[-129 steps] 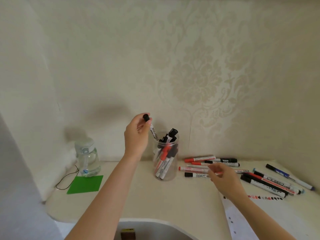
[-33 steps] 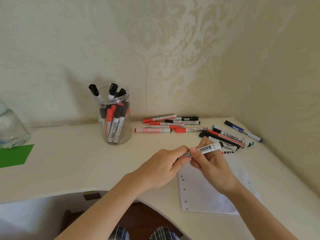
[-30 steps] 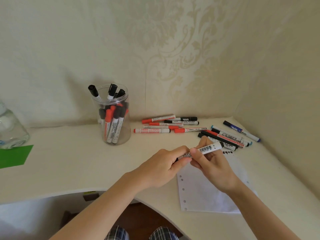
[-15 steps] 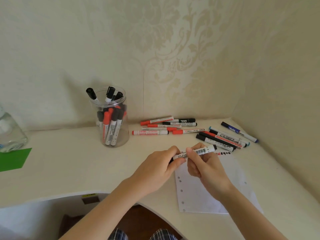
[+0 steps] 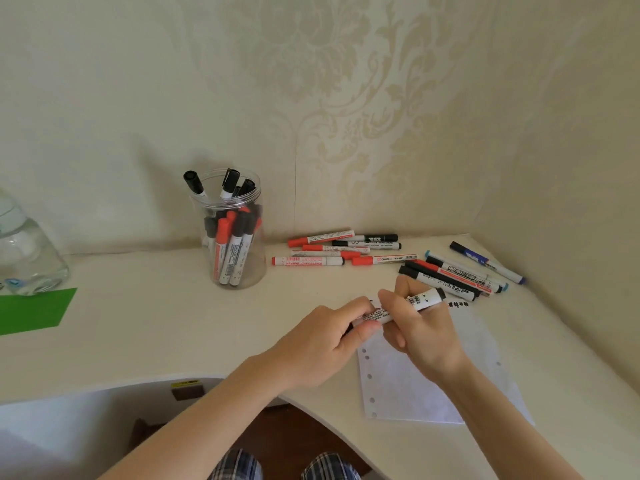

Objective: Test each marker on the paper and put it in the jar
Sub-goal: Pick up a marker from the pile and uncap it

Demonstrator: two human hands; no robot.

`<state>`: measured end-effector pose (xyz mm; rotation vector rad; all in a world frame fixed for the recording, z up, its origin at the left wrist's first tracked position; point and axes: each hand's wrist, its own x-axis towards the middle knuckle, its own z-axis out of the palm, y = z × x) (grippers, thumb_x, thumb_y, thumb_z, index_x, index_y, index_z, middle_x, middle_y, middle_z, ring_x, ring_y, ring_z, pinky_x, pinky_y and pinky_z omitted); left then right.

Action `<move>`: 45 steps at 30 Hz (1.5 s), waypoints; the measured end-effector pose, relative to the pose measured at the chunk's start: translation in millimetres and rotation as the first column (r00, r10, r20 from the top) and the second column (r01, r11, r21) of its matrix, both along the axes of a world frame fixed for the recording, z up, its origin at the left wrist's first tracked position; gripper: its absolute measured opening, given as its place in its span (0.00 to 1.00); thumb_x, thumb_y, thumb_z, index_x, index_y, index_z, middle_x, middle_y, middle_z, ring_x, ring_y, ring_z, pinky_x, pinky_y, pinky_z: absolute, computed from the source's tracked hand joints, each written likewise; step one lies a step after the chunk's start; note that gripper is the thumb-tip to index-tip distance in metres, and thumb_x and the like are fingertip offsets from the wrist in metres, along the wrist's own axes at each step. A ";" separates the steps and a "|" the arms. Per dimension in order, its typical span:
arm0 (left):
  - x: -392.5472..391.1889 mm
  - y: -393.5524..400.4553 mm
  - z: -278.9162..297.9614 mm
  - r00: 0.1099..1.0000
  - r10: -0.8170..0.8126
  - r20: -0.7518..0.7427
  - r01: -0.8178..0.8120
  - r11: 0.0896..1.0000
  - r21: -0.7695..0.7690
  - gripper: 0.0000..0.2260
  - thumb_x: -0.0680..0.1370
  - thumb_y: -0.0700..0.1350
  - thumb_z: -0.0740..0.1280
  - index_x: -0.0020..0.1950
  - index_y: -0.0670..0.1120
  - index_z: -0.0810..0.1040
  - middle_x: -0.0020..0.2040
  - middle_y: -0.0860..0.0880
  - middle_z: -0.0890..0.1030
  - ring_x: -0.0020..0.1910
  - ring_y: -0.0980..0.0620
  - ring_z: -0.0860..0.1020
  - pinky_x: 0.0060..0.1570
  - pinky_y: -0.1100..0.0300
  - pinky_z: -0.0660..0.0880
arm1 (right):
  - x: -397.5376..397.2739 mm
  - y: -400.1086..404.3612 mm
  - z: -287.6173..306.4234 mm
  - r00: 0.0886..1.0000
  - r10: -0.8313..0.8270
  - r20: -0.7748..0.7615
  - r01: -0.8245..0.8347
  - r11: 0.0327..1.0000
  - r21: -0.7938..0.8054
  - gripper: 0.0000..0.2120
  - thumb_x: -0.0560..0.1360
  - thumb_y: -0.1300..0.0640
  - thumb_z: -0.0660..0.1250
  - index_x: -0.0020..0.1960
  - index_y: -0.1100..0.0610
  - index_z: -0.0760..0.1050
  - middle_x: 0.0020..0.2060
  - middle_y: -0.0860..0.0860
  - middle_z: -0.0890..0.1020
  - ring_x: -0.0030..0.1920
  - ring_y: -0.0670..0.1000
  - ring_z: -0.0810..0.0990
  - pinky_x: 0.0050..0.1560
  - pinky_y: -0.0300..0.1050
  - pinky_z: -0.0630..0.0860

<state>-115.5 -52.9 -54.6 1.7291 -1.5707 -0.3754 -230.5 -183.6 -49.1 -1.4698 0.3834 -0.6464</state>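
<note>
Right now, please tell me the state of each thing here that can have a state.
Left hand: grips one end of the marker.
Right hand: grips the marker's barrel.
Marker: held above the paper, level, cap hidden.
Jar: upright, no lid, partly filled with markers.
Paper: flat, test marks at far edge.
Loose markers: lying capped.

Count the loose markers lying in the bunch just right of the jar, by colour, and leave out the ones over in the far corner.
Red markers: 5
Black markers: 2
Total: 7
</note>
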 end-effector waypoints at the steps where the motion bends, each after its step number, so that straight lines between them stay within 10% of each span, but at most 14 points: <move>1: 1.0 1.1 -0.3 0.999 -0.021 -0.044 0.021 1.000 0.005 0.08 0.83 0.54 0.56 0.55 0.54 0.71 0.28 0.53 0.68 0.25 0.54 0.66 0.29 0.58 0.62 | -0.4 -0.9 0.8 1.000 0.017 0.002 -0.017 0.999 -0.035 0.19 0.74 0.61 0.67 0.31 0.61 0.60 0.20 0.55 0.64 0.19 0.50 0.61 0.25 0.39 0.57; 17: 17.6 5.3 6.7 0.992 -0.106 -0.073 0.115 0.986 0.118 0.11 0.81 0.57 0.61 0.62 0.59 0.74 0.26 0.49 0.66 0.25 0.49 0.64 0.29 0.52 0.61 | -8.4 -4.7 -7.5 0.993 0.111 0.039 -0.099 0.969 -0.226 0.16 0.74 0.55 0.70 0.31 0.56 0.69 0.20 0.51 0.71 0.20 0.50 0.67 0.26 0.37 0.65; 24: 29.7 0.7 -5.2 0.995 0.094 -0.023 -0.091 0.991 0.102 0.28 0.71 0.65 0.70 0.66 0.59 0.64 0.31 0.54 0.67 0.28 0.61 0.70 0.32 0.68 0.62 | -10.0 -13.7 -9.6 0.992 -0.091 -0.087 0.101 0.988 0.121 0.13 0.81 0.59 0.62 0.38 0.59 0.71 0.22 0.57 0.71 0.22 0.52 0.63 0.23 0.39 0.58; 28: 32.9 -6.0 -27.6 0.966 0.257 -0.042 -0.256 0.966 0.019 0.15 0.78 0.57 0.66 0.61 0.55 0.69 0.31 0.53 0.72 0.28 0.58 0.70 0.32 0.65 0.64 | -15.7 -35.3 -2.0 0.961 -0.122 -0.248 0.173 0.966 0.192 0.15 0.83 0.52 0.57 0.52 0.59 0.79 0.37 0.58 0.85 0.34 0.54 0.81 0.24 0.40 0.67; 45: 25.1 -58.7 -61.0 0.910 0.322 0.262 -0.324 0.945 -0.039 0.19 0.72 0.67 0.65 0.56 0.58 0.79 0.37 0.59 0.69 0.44 0.55 0.72 0.44 0.62 0.61 | 17.5 -62.3 -38.2 0.858 -0.380 -0.345 0.292 0.914 -0.282 0.18 0.78 0.53 0.69 0.39 0.67 0.73 0.21 0.52 0.77 0.20 0.46 0.71 0.23 0.39 0.70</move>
